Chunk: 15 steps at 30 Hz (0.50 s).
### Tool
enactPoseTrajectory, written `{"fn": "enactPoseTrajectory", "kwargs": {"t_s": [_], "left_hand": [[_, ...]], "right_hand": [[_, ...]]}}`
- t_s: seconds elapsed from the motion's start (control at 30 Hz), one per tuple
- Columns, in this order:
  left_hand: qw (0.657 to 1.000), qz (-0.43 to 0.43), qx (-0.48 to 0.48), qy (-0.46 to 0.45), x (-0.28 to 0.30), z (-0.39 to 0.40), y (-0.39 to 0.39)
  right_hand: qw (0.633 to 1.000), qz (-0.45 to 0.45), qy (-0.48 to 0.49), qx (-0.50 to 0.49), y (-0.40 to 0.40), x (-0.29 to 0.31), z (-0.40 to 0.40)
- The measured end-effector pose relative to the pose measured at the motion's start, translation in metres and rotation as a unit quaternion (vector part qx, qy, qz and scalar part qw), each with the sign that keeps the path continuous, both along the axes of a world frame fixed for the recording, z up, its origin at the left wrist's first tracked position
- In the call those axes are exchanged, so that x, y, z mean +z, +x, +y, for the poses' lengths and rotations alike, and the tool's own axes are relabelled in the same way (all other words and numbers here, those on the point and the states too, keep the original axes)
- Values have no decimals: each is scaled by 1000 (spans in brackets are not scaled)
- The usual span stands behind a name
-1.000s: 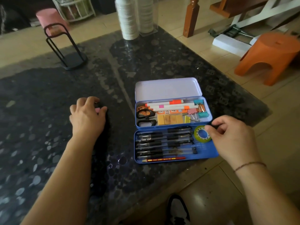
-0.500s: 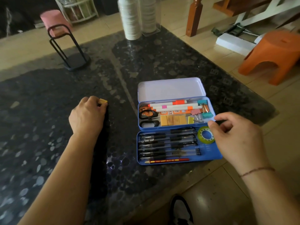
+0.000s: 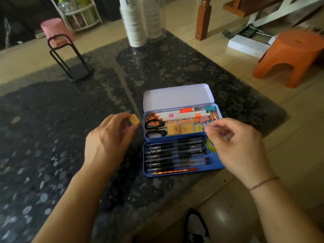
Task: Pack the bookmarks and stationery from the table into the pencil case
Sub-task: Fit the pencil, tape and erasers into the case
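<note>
The blue tin pencil case lies open on the dark stone table, its pale lid folded back. The near tray holds several black pens, a red pencil and a green tape roll. The middle tray holds black scissors, white markers, yellow sticky tabs and binder clips. My left hand pinches a small yellow block just left of the case. My right hand hovers over the case's right end, blurred, fingertips pinched with nothing visible between them.
A black wire stand stands at the back left and stacked paper cups at the table's far edge. An orange stool and a pink stool stand on the floor. The table's near edge runs close to the case; a shoe shows below.
My left hand picked the yellow block off the table and carried it right toward the case. My right hand let go of the tape roll and lifted slightly.
</note>
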<state>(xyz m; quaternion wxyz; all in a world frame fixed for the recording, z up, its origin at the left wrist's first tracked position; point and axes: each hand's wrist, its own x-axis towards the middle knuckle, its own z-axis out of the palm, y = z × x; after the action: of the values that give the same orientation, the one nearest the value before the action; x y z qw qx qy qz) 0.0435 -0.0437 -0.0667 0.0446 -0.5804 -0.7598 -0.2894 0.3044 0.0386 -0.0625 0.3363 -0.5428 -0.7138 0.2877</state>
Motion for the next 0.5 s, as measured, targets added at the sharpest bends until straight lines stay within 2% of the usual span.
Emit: {"fn": "enactPoseTrajectory", "kwargs": {"t_s": [0.07,0.13,0.2,0.3,0.37,0.43,0.5], "left_hand": [[995,40,-88,25,17,9,28],[982,74,-174,26,22,13,58],[972,83,-219,29,20,15,80],[969,88,-230,18,16,17,91],[972,71,-225,-12,14,19,89],[976,55,-211,-26,12,19,83],[979,51,-198,-15,10,19,76]], "right_hand": [[983,131,-90,90,-10,10,-10],[947,231,-169,146,-16,16,-17],[935,253,-203,142,-15,14,-16],[935,245,-236,99,-5,11,-9],[959,185,-204,68,9,9,-3],[989,19,-132,56,23,6,1],[985,-111,-122,51,31,3,1]]}}
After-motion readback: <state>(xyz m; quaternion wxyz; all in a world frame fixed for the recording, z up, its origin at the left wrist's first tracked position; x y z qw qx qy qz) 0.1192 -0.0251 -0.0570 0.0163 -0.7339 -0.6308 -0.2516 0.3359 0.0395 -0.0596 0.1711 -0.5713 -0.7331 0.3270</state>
